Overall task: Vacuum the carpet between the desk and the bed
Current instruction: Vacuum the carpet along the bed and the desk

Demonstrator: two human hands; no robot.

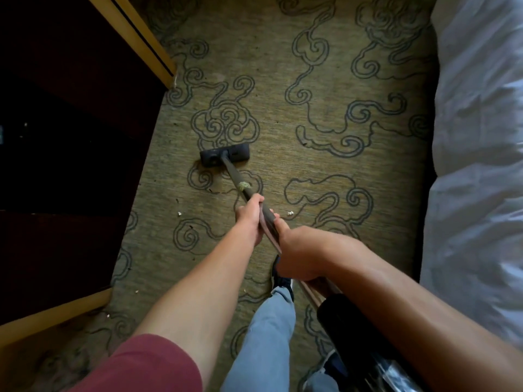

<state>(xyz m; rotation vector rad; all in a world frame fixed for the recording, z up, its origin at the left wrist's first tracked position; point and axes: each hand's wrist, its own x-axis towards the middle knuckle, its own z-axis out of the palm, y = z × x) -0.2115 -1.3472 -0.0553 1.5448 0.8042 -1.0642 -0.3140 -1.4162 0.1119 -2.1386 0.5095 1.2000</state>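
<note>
Head view: my left hand [249, 217] and right hand [300, 250] are both gripping the dark vacuum wand [236, 179] — its flat black nozzle [225, 154] sitting ahead on the olive scroll-patterned carpet [325, 154], near the dark wooden desk [70, 137], well apart from the white bed [481, 165].

There is a single view, from a wide-angle camera worn on the person's head, looking forward and steeply down. It sits close above both bare forearms, which fill the lower part of the frame. The olive-green carpet with dark swirl outlines [325, 171] runs up the middle, the dark wooden desk with pale trim [70, 137] along its left edge, the white-sheeted bed [478, 165] along its right. Straight edges bow outward toward the frame's borders.
</note>
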